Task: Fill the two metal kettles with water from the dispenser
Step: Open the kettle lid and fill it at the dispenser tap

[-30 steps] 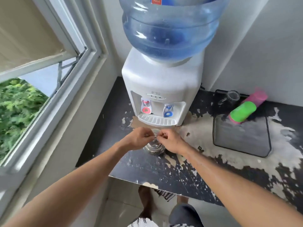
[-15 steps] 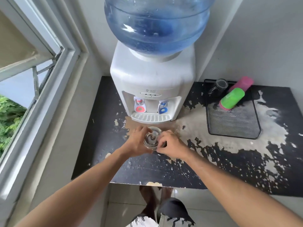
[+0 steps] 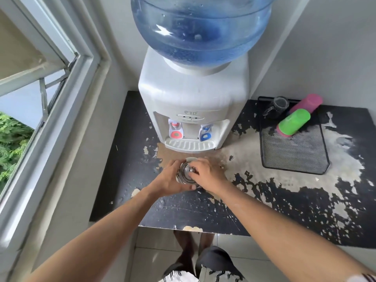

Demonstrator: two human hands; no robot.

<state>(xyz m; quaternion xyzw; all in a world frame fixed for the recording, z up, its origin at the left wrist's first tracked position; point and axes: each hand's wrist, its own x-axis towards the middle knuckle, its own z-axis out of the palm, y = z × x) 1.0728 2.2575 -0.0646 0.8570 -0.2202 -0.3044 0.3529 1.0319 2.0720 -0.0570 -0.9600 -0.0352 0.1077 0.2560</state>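
Observation:
A small shiny metal kettle (image 3: 184, 173) stands on the worn black table, just in front of the white water dispenser (image 3: 193, 102). My left hand (image 3: 169, 178) wraps the kettle's left side. Over its top sits my right hand (image 3: 205, 171), fingers pinched around the lid's round knob. The dispenser has a red tap (image 3: 175, 132) on the left, a blue tap (image 3: 206, 134) on the right, and a drip tray (image 3: 189, 145) under them. A big blue water bottle (image 3: 201, 27) sits on top. Only one kettle shows.
A black mesh tray (image 3: 295, 155) lies on the table (image 3: 126, 163) at the right, holding a green and a pink tumbler (image 3: 295, 121) and a dark glass mug (image 3: 279, 104). An open window (image 3: 50, 98) is at the left. The table's front edge runs below my forearms.
My left hand has shifted down onto the kettle's side and my right hand has closed on the lid's knob. The view has tilted down and nearer to the table.

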